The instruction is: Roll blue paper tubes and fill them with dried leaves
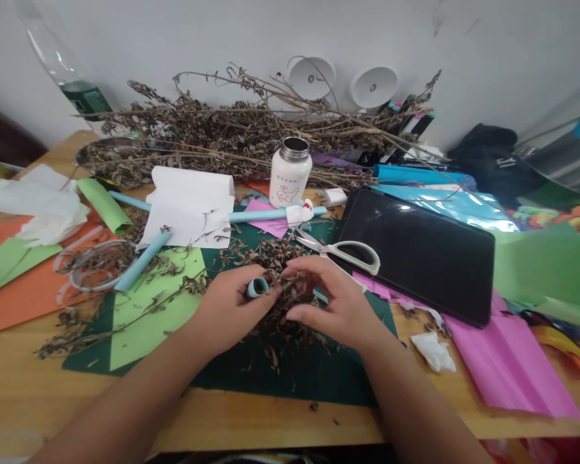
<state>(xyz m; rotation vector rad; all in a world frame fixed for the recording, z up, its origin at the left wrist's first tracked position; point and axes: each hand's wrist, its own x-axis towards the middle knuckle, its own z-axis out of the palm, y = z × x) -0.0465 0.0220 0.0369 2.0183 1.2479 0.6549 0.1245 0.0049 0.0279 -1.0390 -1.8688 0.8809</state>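
My left hand [232, 303] is closed around a short light-blue paper tube [258, 287], whose round open end faces me and has dark bits inside. My right hand [331, 299] curves over a pile of dried leaves [270, 328], its thumb and fingers apart. Leaves show in that gap, but no firm grip on any is visible. The pile lies on a dark green cutting mat [328, 380]. Just beyond my right hand rest scissors [352, 254] with pale handles. Another blue tube [144, 261] lies to the left, on light green paper [145, 322].
A white open-mouthed bottle [290, 174] stands behind the pile. A black tablet [420, 254] lies at right, beside pink paper [507, 361]. Long dried stems [212, 122] line the wall. White paper [188, 206] and a clear leaf-filled container [96, 267] are at left.
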